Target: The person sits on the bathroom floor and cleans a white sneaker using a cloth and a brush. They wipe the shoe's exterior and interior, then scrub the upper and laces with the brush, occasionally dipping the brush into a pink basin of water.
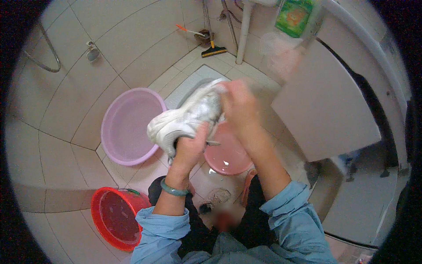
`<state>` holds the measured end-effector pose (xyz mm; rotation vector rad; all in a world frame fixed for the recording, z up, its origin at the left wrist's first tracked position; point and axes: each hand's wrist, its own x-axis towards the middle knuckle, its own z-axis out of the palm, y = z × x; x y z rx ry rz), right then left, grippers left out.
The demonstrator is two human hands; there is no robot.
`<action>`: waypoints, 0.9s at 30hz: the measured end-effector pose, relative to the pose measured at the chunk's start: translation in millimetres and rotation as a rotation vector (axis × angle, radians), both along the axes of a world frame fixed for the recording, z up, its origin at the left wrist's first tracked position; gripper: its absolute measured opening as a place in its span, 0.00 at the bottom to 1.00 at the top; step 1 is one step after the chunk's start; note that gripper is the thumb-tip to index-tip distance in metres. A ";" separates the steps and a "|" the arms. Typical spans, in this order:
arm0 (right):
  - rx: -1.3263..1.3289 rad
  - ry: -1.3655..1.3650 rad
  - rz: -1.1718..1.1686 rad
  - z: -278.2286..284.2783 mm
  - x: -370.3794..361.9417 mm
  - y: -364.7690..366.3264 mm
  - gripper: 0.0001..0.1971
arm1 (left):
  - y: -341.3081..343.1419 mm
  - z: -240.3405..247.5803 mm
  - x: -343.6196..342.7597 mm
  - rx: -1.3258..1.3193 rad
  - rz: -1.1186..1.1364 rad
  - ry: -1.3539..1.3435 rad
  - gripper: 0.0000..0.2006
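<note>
White shoe (187, 112) clasped in left hand (192, 148), thumb forward; blurred right hand (241, 103) at far end, grip unclear

No text, number or sign can be read here; any print on the green package (294, 16) is too small to tell.

My camera sits on my head, the left one of a side-by-side pair, looking steeply down and ahead past my sleeves (160, 231). My left hand (191, 149) and right hand (239, 104) are near it, mid-view; its wide fisheye reaches the floor (267, 86) and bends the tiled walls (145, 44) farther off.
</note>
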<state>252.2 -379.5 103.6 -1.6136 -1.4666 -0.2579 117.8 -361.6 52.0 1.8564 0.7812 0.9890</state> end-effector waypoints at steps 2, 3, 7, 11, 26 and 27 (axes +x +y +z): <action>-0.063 -0.060 0.091 -1.4 -10.8 -3.1 0.07 | -16.6 6.5 16.9 -0.097 -0.048 -0.301 0.15; -0.065 -0.002 0.143 0.6 -12.5 -5.4 0.07 | -18.7 2.9 17.5 -0.182 -0.044 -0.247 0.15; 0.071 0.142 0.151 3.8 -1.8 -6.3 0.08 | -11.5 -0.8 10.4 -0.313 0.002 -0.073 0.15; 0.184 0.538 -0.011 6.5 54.9 -14.7 0.10 | 1.2 20.1 11.1 -0.388 -0.009 -0.338 0.15; 0.178 0.102 -0.014 -9.3 31.6 -19.2 0.08 | 11.1 15.8 11.7 -1.080 -0.139 -0.837 0.14; 0.167 0.029 -0.028 -9.0 27.5 -22.3 0.08 | 15.9 14.1 9.2 -1.100 -0.171 -0.900 0.14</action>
